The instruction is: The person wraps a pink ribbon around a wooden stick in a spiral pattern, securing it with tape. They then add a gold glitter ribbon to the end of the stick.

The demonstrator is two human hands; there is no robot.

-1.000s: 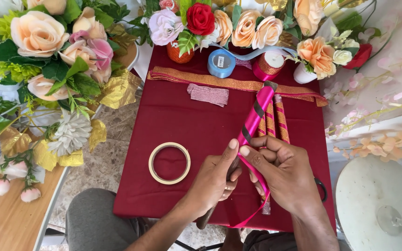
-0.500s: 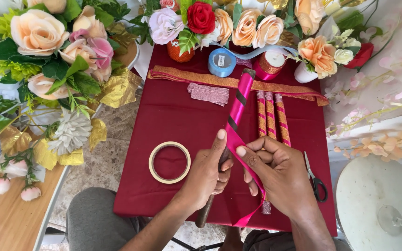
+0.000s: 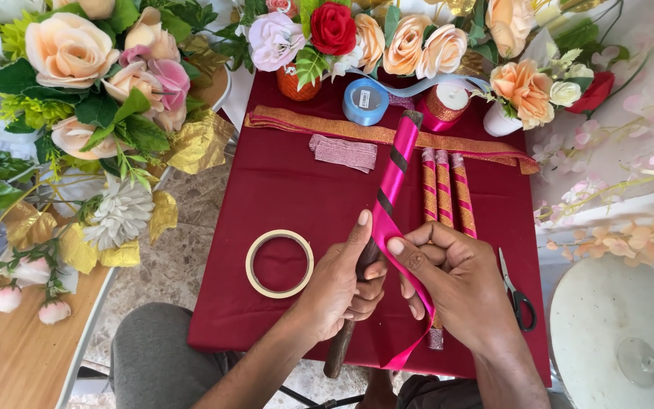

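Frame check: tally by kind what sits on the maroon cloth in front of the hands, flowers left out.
Dark stick being wrapped in pink satin ribbon: 1
Finished sticks wrapped in gold and pink: 3
Ring of cream masking tape: 1
Ribbon spools, blue and red: 2
Black-handled scissors: 1
Total: 8

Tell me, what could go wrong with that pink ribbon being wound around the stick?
The pink ribbon leaves dark gaps of bare stick between its turns, so the cover may end up patchy. Only the right hand pinches the ribbon taut; if it slips, the turns above could loosen. The ribbon's loose tail hangs off the front edge of the maroon cloth under the hands and might snag. The left hand grips the stick low, so its far end could swing into the wrapped sticks alongside.
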